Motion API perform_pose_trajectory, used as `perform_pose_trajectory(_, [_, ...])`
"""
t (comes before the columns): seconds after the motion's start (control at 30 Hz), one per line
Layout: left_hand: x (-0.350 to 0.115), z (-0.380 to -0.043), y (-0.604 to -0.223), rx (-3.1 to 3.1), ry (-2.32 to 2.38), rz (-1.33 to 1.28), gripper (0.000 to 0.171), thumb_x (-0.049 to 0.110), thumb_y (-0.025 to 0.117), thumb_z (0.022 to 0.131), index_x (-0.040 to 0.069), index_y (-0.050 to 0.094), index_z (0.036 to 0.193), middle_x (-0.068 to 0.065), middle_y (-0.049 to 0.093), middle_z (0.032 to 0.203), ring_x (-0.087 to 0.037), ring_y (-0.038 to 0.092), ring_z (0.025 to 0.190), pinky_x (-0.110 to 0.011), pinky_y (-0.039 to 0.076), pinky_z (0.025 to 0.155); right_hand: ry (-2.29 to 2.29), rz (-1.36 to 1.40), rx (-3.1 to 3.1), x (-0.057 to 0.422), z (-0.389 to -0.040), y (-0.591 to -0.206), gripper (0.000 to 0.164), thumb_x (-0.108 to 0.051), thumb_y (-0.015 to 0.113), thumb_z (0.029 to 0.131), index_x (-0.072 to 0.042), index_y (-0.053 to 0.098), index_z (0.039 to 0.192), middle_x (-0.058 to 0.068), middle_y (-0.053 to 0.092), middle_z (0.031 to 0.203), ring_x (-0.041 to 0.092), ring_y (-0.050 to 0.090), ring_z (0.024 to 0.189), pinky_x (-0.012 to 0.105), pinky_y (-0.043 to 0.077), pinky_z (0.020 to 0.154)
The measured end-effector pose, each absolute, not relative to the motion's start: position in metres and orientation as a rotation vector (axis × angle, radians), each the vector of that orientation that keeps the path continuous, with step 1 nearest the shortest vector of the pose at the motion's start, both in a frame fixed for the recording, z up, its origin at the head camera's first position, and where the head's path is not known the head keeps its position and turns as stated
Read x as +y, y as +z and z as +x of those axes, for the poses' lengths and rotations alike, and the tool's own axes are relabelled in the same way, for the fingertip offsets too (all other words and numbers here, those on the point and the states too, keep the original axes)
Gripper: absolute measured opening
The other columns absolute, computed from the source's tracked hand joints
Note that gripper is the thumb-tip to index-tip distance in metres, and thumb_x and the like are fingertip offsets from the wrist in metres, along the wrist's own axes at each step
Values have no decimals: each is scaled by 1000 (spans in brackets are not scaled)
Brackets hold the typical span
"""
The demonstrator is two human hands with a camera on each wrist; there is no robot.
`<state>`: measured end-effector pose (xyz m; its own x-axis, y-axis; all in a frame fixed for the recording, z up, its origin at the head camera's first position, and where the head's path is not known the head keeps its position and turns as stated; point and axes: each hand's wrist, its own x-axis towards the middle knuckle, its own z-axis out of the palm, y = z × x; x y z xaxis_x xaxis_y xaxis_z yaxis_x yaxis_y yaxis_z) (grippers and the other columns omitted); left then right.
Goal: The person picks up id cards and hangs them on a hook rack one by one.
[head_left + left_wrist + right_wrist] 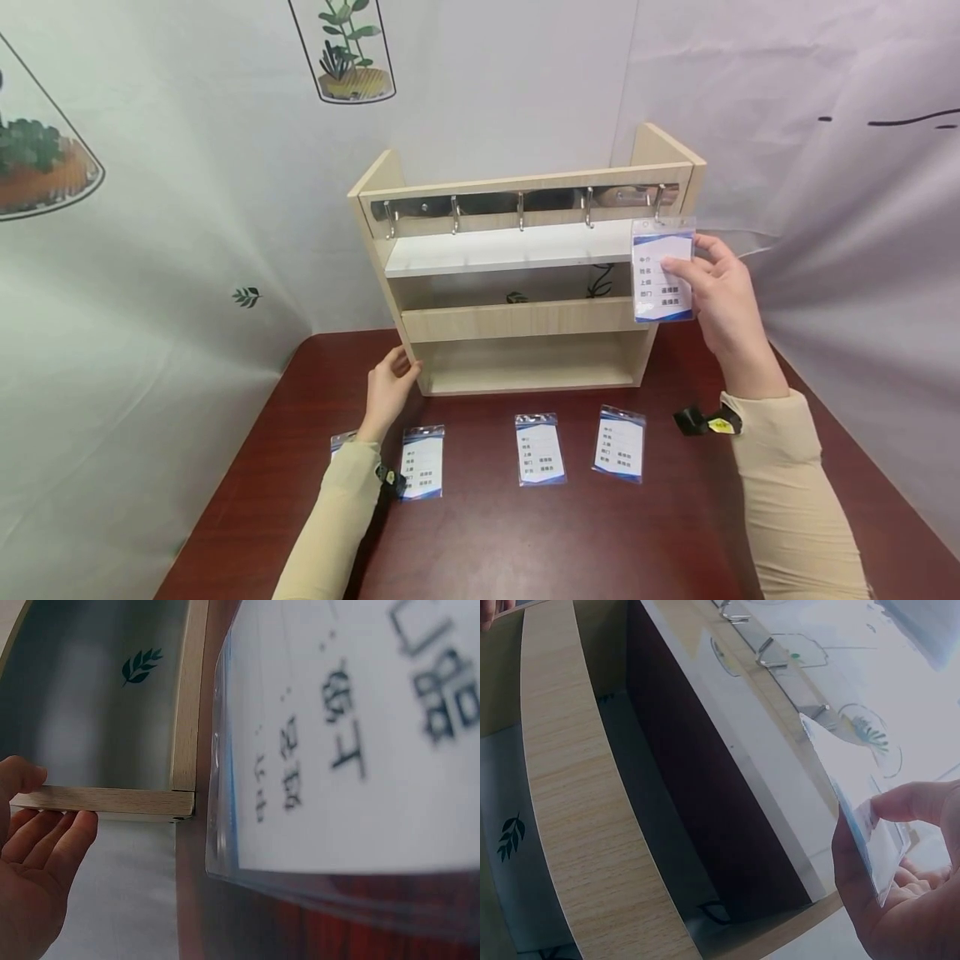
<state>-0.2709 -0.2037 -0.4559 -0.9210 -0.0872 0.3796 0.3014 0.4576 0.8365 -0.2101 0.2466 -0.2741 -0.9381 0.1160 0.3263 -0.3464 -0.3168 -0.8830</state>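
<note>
A first badge (341, 447) lies at the left on the table (525, 542), partly hidden by the left sleeve (330, 533); a low sweep of that sleeve could drag it. Farther off, the left hand (388, 387) grips the left side of the rack (528, 323), thumb on one face and fingers on the other; a pull there might skew the whole frame. Just right of the sleeve lies a second badge (424, 463), its left edge overlapped by the wrist camera (390, 481) (whether they touch, I cannot tell), so a turn of the wrist could nudge it. A third badge (541, 451) and a fourth badge (618, 445) lie near the rack's front, probably safe unless something dips low. At the right, the held badge (649, 283) is upright by the rightmost hook (660, 200); the right hand (723, 292) pinches its right side. Held by one edge, it could twist or slip if the pinch loosens, and its clear top could snag on the hook's tip.
</note>
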Motion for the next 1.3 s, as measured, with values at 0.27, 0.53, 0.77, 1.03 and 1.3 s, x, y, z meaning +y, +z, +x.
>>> perform_pose_trajectory(0.27, [-203, -271, -457, -2349, -1453, -178, 41, 5, 70, 93, -6, 61, 131, -28, 66, 122, -39, 67, 111, -45, 56, 92, 2278, 264, -1644, 246, -213, -277, 24, 0, 69, 92, -9, 59, 112, 0, 76, 86, 9, 70, 69, 23, 59, 58])
perform_pose_trajectory(0.53, [-205, -272, -457, -2331, -1467, -191, 39, 5, 71, 93, -4, 62, 130, -28, 66, 121, -37, 67, 112, -44, 56, 93, 2254, 250, -1653, 245, -214, -276, 20, -1, 70, 92, -9, 61, 108, -1, 76, 84, 9, 71, 69, 23, 60, 59])
perform_pose_trajectory(0.77, [-204, -272, -458, -2327, -1472, -194, 40, 5, 70, 93, -4, 62, 131, -27, 67, 121, -37, 67, 112, -44, 56, 93, 2253, 224, -1669, 246, -218, -279, 19, -1, 70, 92, -9, 61, 107, -2, 76, 83, 9, 71, 69, 23, 60, 59])
perform_pose_trajectory(1.03, [-204, -270, -461, -2338, -1472, -182, 42, 5, 70, 93, -7, 59, 133, -27, 67, 122, -38, 67, 112, -44, 56, 93, 2235, 190, -1700, 245, -219, -283, 18, -4, 71, 92, -11, 60, 106, -4, 75, 83, 8, 70, 69, 23, 59, 59])
perform_pose_trajectory(1.3, [-204, -271, -459, -2326, -1464, -196, 41, 3, 70, 93, -7, 61, 131, -27, 68, 119, -38, 68, 109, -44, 57, 91, 2167, 153, -1728, 244, -223, -287, 17, -12, 75, 91, -12, 64, 103, -4, 75, 83, 7, 69, 70, 18, 53, 59])
